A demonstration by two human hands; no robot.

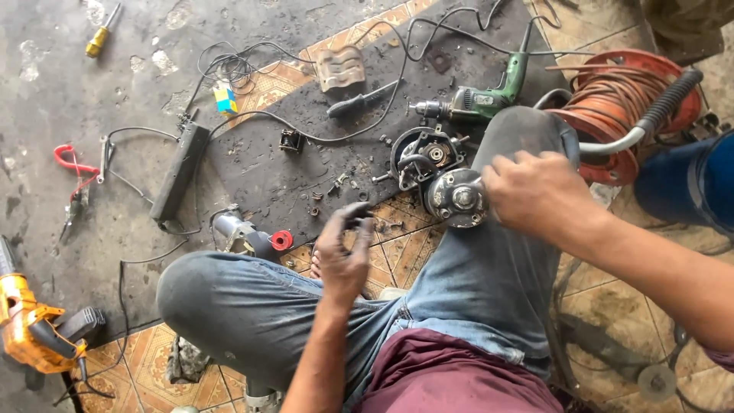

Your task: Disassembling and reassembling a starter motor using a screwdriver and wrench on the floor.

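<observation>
My right hand [535, 187] grips a round grey metal motor part [457, 199] and rests it against my right knee. My left hand [342, 252] is raised over my left thigh with its fingers pinched on a small dark part [356, 213]. Just beyond the round part lies an opened dark gear housing [420, 155] on a black rubber mat [306, 164]. Small screws and bits are scattered on the mat near it.
A green electric drill [482, 99] lies on the mat, with a screwdriver [363, 99] and cables. An orange hose reel [623, 107] stands at right. A yellow power tool [30, 325] sits at lower left, red pliers [73, 164] at left. Another person's blue-clad leg [688, 187] is at right.
</observation>
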